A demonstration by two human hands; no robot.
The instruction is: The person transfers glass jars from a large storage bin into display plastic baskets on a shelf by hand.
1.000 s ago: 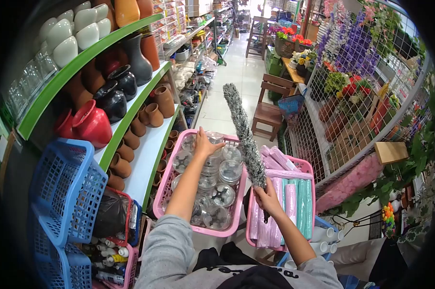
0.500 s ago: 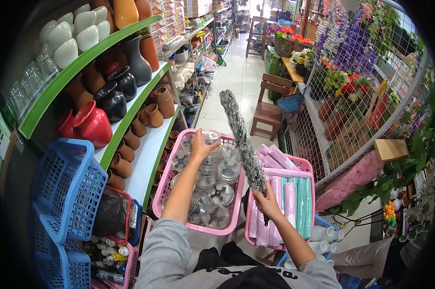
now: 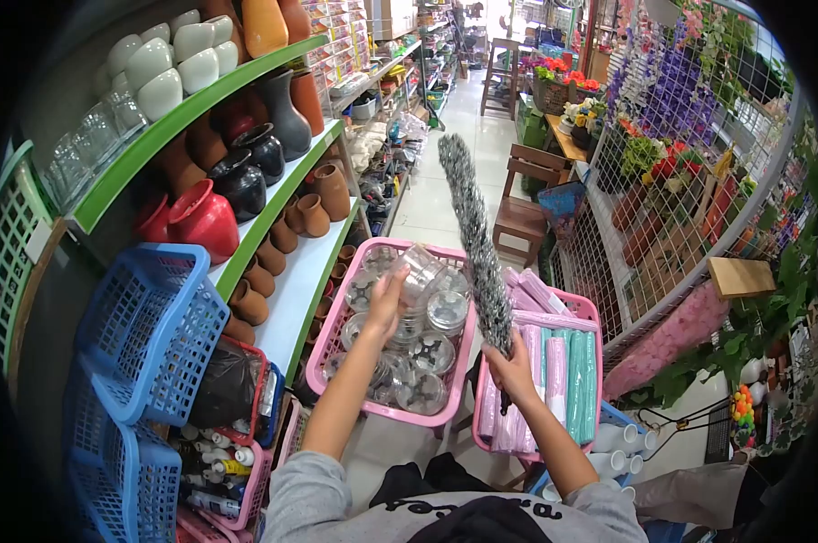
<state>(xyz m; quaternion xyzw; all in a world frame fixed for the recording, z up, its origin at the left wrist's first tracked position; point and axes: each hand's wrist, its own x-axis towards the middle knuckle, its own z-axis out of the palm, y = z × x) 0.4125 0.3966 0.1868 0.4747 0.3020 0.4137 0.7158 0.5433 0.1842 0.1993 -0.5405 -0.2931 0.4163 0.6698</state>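
Note:
My left hand [image 3: 387, 306] grips a clear see-through container [image 3: 421, 271], tilted, above the pink basket [image 3: 400, 414]. Several clear round containers [image 3: 430, 351] lie inside that basket, some with dark patterned ends. In my right hand [image 3: 510, 369] is a fluffy grey-and-black duster [image 3: 475, 231], held by its dark handle with the head pointing up and away. Beneath the right hand stands a second pink basket [image 3: 574, 297]. It carries wrapped pink and teal rolls [image 3: 555, 371].
Shelves at the left bear red vases [image 3: 204, 222], black vases, clay pots and white bowls [image 3: 196, 41]. Blue baskets [image 3: 160, 335] stack below. A wooden chair [image 3: 522, 204] stands in the aisle ahead. Wire mesh [image 3: 689, 172] with artificial flowers runs along the right.
My left hand has tipped the clear container, which stood more upright before. The duster still points up in my right hand. The view has shifted, moving the surroundings slightly rightward.

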